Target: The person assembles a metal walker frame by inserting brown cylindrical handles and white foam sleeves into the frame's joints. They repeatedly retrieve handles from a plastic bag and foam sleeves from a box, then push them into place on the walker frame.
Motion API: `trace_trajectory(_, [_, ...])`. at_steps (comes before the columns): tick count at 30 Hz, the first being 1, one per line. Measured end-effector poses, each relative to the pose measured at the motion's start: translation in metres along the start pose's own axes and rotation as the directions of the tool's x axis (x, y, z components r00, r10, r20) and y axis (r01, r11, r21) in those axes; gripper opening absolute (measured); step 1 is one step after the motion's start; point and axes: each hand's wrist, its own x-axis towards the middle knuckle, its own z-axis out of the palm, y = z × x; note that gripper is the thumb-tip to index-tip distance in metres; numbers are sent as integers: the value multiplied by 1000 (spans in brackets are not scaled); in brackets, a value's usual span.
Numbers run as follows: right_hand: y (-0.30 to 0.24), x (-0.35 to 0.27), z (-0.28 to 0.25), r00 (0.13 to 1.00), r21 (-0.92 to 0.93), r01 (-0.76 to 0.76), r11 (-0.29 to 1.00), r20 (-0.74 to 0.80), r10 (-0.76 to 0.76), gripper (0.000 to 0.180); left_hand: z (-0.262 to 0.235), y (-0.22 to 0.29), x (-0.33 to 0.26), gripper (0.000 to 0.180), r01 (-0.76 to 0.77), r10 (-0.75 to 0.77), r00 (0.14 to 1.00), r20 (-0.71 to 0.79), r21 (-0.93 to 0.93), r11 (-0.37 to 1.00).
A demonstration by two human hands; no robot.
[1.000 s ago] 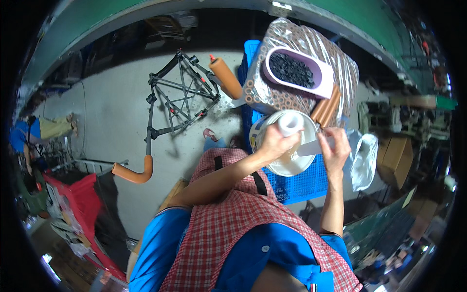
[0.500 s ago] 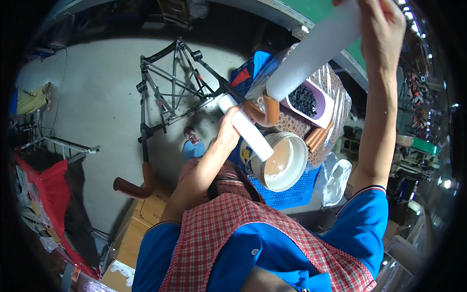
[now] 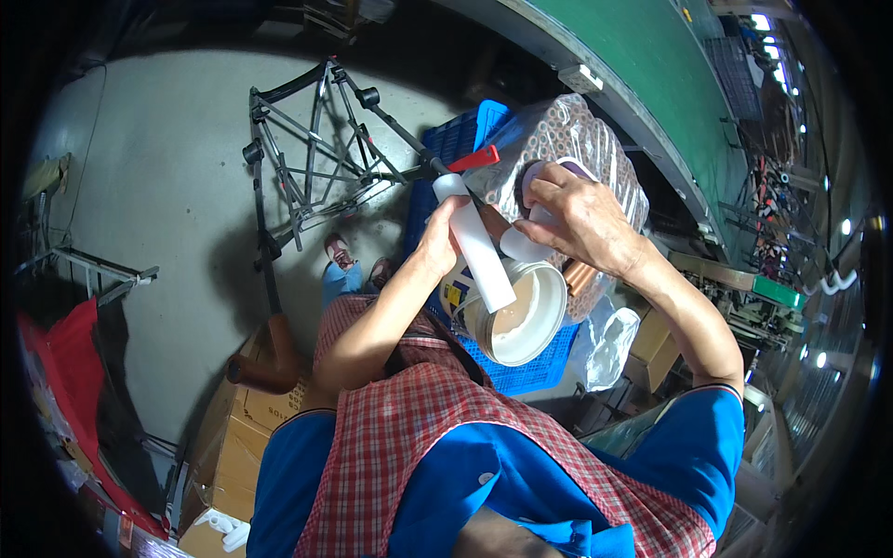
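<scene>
My left hand (image 3: 441,236) is closed around a white foam tube (image 3: 482,260), which slants from the black frame's rail down toward the bucket. Whether the same hand also grips the rail is hidden. My right hand (image 3: 588,221) is closed on a white translucent sleeve (image 3: 526,245), whose lower end shows under the fingers. A brown curved foam grip (image 3: 494,220) shows partly between my hands, mostly covered. The black metal folding frame (image 3: 318,139) reaches left over the floor, with another brown curved grip (image 3: 266,372) on its lower end. Below my hands stands a white bucket (image 3: 554,321) with light-brown liquid.
A plastic-wrapped bundle of brown tubes (image 3: 605,130) sits beyond the bucket on blue crates (image 3: 532,376). Loose brown tubes (image 3: 580,279) lie beside it. A green-topped bench (image 3: 633,46) runs along the far right. Cardboard boxes (image 3: 249,418) stand at lower left, near red cloth (image 3: 79,363).
My right hand has come down from high at the upper right to beside the brown grip, with the white sleeve. My left hand keeps the white tube, shifted little.
</scene>
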Motion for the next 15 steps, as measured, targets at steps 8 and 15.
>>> trace_trajectory(8, [50, 52, -179, 958, 153, -118, 981, -242, 153, 54, -19, 1, 7, 53, 69, -75, 997, 34, 155, 985])
trace_trajectory(15, [19, 70, -39, 984, -170, 135, 976, 140, -111, 68, -1, -4, 7, 47, -141, 91, 979, 184, 277, 950])
